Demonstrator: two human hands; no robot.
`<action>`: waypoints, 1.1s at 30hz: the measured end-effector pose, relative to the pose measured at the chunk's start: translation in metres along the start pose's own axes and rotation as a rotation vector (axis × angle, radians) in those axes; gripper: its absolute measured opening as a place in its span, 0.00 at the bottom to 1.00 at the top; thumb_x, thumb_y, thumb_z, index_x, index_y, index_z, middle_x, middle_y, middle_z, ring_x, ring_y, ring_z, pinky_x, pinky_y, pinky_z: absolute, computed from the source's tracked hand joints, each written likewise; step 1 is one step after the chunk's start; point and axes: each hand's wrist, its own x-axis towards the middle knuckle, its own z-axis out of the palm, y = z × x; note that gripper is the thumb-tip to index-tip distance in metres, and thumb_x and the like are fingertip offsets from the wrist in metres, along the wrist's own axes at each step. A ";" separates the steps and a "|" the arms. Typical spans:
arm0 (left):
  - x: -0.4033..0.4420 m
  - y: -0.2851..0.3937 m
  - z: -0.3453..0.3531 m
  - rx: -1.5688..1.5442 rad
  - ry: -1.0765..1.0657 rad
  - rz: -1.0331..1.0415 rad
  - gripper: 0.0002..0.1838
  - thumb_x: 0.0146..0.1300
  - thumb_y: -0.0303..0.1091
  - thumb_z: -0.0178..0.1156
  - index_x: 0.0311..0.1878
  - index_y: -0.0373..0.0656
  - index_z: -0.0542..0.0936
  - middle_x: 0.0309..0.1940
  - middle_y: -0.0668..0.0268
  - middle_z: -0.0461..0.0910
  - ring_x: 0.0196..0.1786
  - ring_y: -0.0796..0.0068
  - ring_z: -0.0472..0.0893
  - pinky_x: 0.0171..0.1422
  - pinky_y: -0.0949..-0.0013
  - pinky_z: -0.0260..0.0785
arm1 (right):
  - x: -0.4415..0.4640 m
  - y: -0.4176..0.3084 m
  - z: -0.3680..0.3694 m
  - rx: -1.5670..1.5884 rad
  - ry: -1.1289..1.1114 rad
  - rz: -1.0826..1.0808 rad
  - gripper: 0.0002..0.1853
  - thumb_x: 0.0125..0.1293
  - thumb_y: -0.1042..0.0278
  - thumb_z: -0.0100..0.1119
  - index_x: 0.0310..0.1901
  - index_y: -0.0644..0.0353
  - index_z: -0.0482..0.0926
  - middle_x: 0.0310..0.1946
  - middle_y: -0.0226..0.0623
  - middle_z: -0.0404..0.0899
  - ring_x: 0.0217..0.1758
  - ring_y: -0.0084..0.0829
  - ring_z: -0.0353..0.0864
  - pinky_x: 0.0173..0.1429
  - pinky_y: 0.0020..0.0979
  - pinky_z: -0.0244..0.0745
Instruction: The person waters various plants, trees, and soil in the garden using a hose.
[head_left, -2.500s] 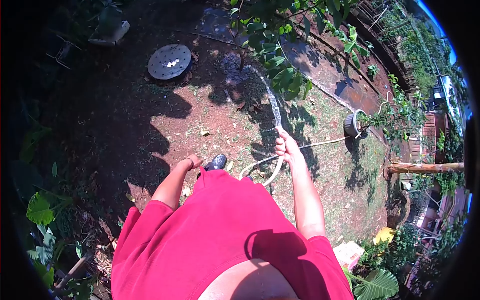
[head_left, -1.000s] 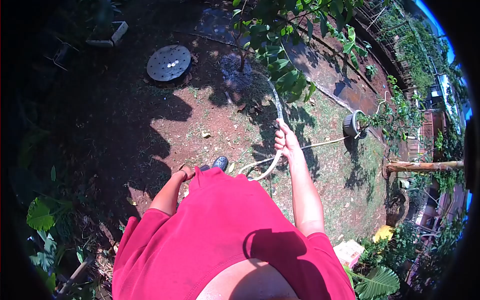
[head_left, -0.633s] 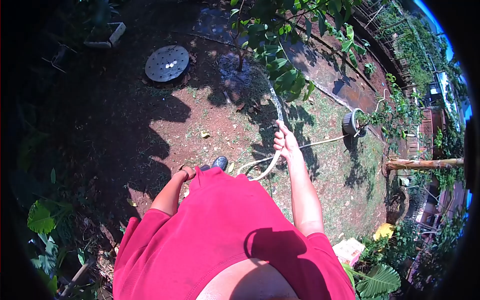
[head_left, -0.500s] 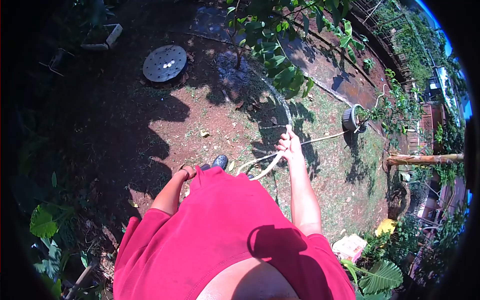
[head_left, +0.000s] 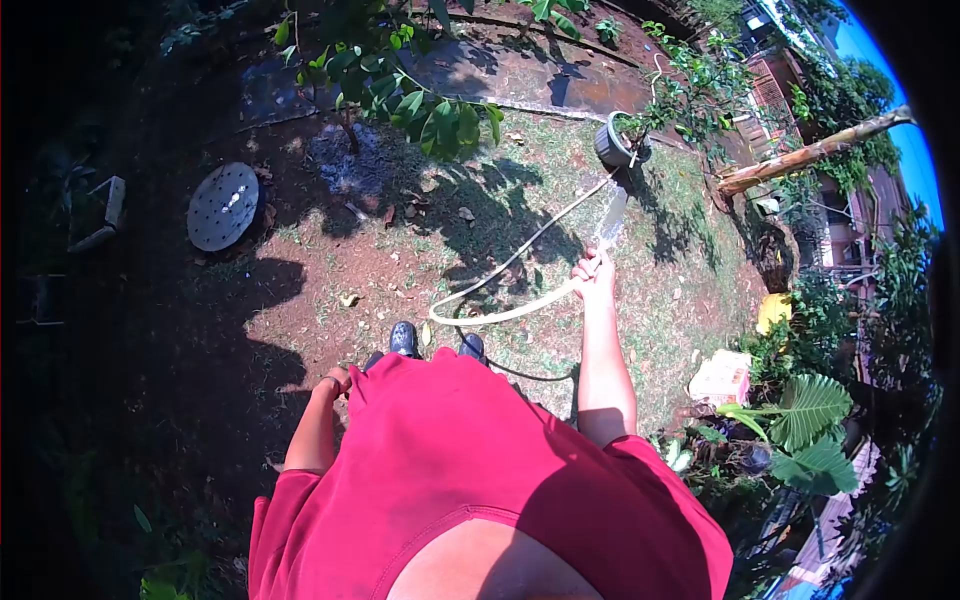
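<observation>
My right hand point(head_left: 596, 276) is closed round the end of a pale hose point(head_left: 520, 312). Water point(head_left: 612, 215) sprays from its tip toward the grass near a grey plant pot point(head_left: 613, 140). The hose loops in front of my shoes and runs back up to the pot. My left hand point(head_left: 339, 380) hangs low beside the red shirt point(head_left: 440, 450), at its edge; its fingers are partly hidden, and whether they hold cloth is unclear.
A round perforated disc point(head_left: 223, 207) lies on soil at the left. Wet ground point(head_left: 350, 160) surrounds a small leafy tree. A log point(head_left: 810, 160) juts in at the right, with a yellow object point(head_left: 773, 313), a pale box point(head_left: 721, 378) and large leaves point(head_left: 810, 410) below.
The view has turned to the right. My right hand has swung the hose tip right, and the water has moved from the tree's base toward the pot.
</observation>
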 end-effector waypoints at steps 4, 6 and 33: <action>0.019 -0.006 0.002 0.130 0.053 0.198 0.23 0.59 0.52 0.50 0.38 0.40 0.83 0.38 0.47 0.82 0.43 0.48 0.82 0.44 0.56 0.73 | -0.007 -0.005 -0.003 -0.042 0.035 -0.013 0.20 0.73 0.50 0.42 0.28 0.55 0.68 0.13 0.25 0.56 0.10 0.20 0.53 0.13 0.23 0.50; -0.004 0.015 -0.014 0.127 0.016 0.127 0.24 0.61 0.52 0.49 0.42 0.40 0.82 0.43 0.48 0.81 0.48 0.50 0.80 0.48 0.56 0.72 | 0.002 -0.005 -0.019 -0.031 0.010 -0.028 0.20 0.73 0.50 0.40 0.27 0.54 0.66 0.14 0.25 0.57 0.10 0.21 0.53 0.13 0.23 0.49; -0.011 0.010 -0.014 0.100 0.010 0.190 0.28 0.59 0.56 0.53 0.42 0.37 0.82 0.44 0.47 0.81 0.50 0.50 0.80 0.51 0.57 0.71 | -0.025 -0.011 -0.048 -0.046 0.043 -0.109 0.20 0.73 0.52 0.39 0.24 0.51 0.64 0.13 0.24 0.58 0.08 0.21 0.54 0.12 0.24 0.49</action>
